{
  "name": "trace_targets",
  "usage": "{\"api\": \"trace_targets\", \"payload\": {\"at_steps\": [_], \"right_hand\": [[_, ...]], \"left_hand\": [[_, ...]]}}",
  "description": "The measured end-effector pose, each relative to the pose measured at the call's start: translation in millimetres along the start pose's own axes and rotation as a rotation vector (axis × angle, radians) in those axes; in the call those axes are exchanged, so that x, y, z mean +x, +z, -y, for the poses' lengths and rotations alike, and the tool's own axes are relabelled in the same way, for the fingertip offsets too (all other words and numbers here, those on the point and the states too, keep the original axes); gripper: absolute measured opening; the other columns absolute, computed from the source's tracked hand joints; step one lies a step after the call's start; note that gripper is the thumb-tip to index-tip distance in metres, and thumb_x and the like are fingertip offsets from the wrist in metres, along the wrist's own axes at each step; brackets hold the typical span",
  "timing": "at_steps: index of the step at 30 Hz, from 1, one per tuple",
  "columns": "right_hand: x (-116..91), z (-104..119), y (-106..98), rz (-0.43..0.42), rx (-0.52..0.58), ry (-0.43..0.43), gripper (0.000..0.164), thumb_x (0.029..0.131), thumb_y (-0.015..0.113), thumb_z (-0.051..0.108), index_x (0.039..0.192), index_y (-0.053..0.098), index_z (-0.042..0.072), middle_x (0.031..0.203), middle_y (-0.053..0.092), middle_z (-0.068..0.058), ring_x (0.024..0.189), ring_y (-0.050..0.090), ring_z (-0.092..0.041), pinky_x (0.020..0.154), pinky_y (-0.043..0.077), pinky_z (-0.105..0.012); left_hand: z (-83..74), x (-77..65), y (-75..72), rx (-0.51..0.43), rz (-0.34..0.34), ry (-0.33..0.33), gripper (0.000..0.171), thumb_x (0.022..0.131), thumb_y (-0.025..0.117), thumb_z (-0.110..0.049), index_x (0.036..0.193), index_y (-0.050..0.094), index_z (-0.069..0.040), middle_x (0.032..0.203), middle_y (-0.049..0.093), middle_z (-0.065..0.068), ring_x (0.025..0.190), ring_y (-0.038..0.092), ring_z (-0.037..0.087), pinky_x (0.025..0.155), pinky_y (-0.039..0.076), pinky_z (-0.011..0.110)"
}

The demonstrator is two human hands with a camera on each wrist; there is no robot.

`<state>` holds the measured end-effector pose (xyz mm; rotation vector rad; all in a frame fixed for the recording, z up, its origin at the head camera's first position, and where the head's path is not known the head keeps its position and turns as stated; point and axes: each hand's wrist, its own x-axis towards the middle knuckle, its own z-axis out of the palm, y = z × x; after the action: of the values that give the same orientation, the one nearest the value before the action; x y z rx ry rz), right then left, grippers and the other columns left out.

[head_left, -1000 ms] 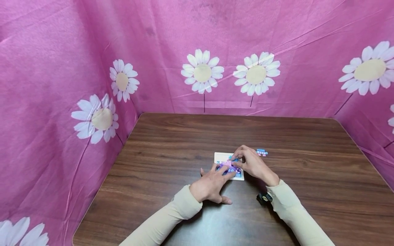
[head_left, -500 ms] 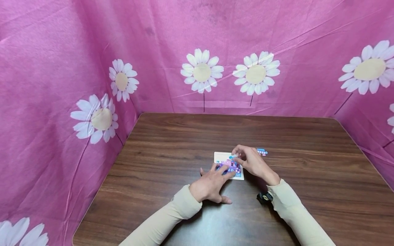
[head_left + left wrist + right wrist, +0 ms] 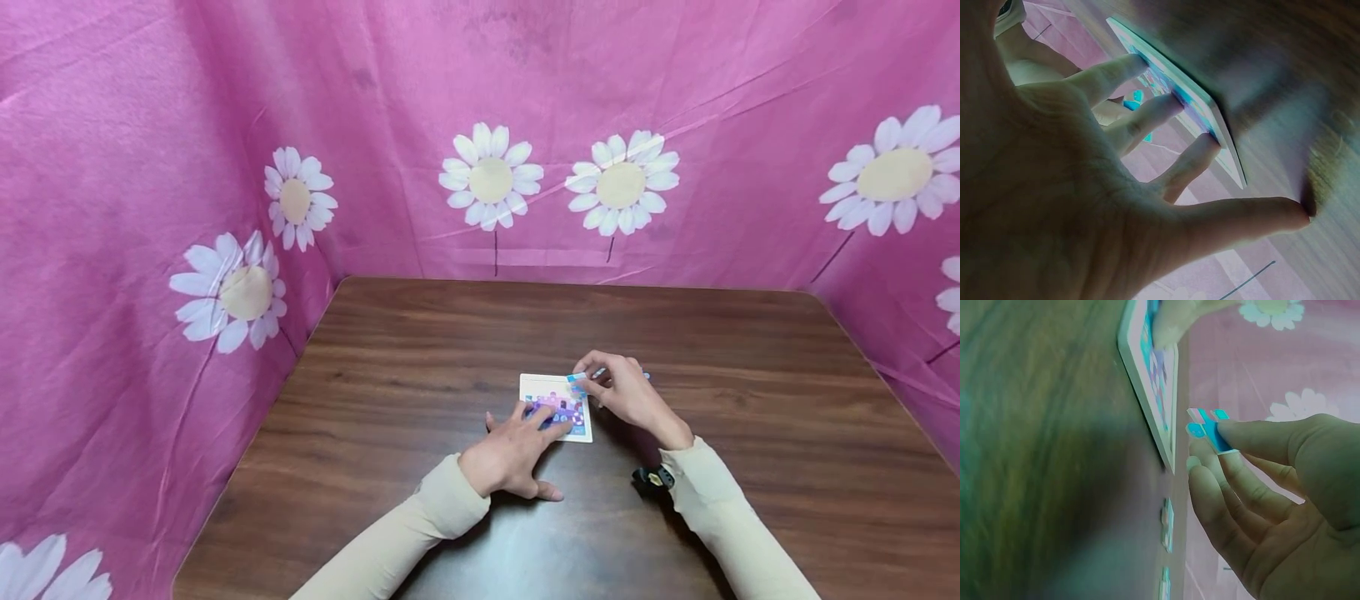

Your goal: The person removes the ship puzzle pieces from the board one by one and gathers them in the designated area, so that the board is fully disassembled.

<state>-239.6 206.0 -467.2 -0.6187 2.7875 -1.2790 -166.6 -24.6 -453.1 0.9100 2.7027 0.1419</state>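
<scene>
A small jigsaw puzzle in a white-bordered tray (image 3: 534, 382) lies on the table, its picture in pink, purple and blue. My left hand (image 3: 512, 454) is spread over it, several fingertips resting on the pieces. Its thumb (image 3: 1241, 215) reaches past the tray's edge to the tabletop. Between thumb and fingers my right hand (image 3: 626, 392) pinches a blue puzzle piece (image 3: 1215, 434) with a bit of pink, held up tilted. In the head view this piece overlaps the tray's upper right corner; the right wrist view shows it raised off the tray.
Loose puzzle pieces (image 3: 1168, 525) lie on the wooden table (image 3: 420, 333) right of the tray, mostly hidden behind my right hand in the head view. A black device (image 3: 651, 481) is at the right wrist. Pink cloth (image 3: 375, 100) with white flowers surrounds the table's back and sides.
My right hand has lifted the blue puzzle piece away from the picture and moved slightly right toward the tray's corner, covering the loose pieces. My left hand has stayed in place.
</scene>
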Motion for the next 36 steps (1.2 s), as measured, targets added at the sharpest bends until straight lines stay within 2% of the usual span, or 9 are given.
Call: {"api": "trace_targets", "payload": {"at_steps": [7, 15, 22, 30, 36], "right_hand": [[-2.6, -5.8, -14.7, -0.019, 0.055, 0.052, 0.012, 0.097, 0.071, 0.003, 0.108, 0.07, 0.001, 0.096, 0.079, -0.02, 0.066, 0.073, -0.026, 0.054, 0.061, -0.037], [-6.6, -16.0, -37.1, -0.084, -0.04, 0.09, 0.012, 0.097, 0.072, 0.007, 0.108, 0.073, 0.003, 0.093, 0.079, -0.017, 0.072, 0.074, -0.025, 0.058, 0.057, -0.026], [-11.7, -26.4, -53.1, -0.129, -0.06, 0.166, 0.013, 0.098, 0.072, 0.01, 0.109, 0.073, 0.003, 0.095, 0.078, -0.019, 0.073, 0.075, -0.024, 0.058, 0.057, -0.026], [-19.4, -36.5, -67.1, -0.172, -0.148, 0.232, 0.016, 0.098, 0.073, 0.018, 0.108, 0.075, 0.005, 0.097, 0.08, -0.016, 0.077, 0.071, -0.011, 0.065, 0.05, -0.02], [-23.0, -42.6, -73.6, -0.153, -0.11, 0.3, 0.019, 0.099, 0.071, 0.017, 0.112, 0.073, 0.003, 0.1, 0.078, -0.02, 0.07, 0.073, -0.017, 0.061, 0.055, -0.025]], "left_hand": [[-0.8, 0.9, 0.9, 0.012, 0.016, -0.013, 0.099, 0.079, 0.08, -0.069, 0.162, 0.035, -0.041, 0.167, 0.034, -0.006, 0.153, 0.032, 0.029, 0.099, 0.045, 0.079], [-0.9, 0.8, -0.4, -0.003, 0.027, -0.017, 0.099, 0.079, 0.08, -0.068, 0.162, 0.034, -0.041, 0.169, 0.032, -0.006, 0.155, 0.032, 0.03, 0.102, 0.043, 0.08], [-0.6, -0.6, 0.5, -0.014, 0.028, -0.016, 0.1, 0.079, 0.08, -0.068, 0.162, 0.033, -0.041, 0.169, 0.031, -0.005, 0.154, 0.032, 0.032, 0.103, 0.041, 0.082], [0.3, 0.9, 3.3, -0.012, -0.003, 0.007, 0.102, 0.077, 0.082, -0.068, 0.162, 0.035, -0.039, 0.168, 0.032, -0.003, 0.151, 0.036, 0.033, 0.104, 0.043, 0.078], [2.2, 3.0, 4.1, -0.007, -0.013, 0.024, 0.103, 0.076, 0.082, -0.069, 0.162, 0.034, -0.038, 0.169, 0.032, 0.0, 0.15, 0.037, 0.033, 0.112, 0.043, 0.071]]}}
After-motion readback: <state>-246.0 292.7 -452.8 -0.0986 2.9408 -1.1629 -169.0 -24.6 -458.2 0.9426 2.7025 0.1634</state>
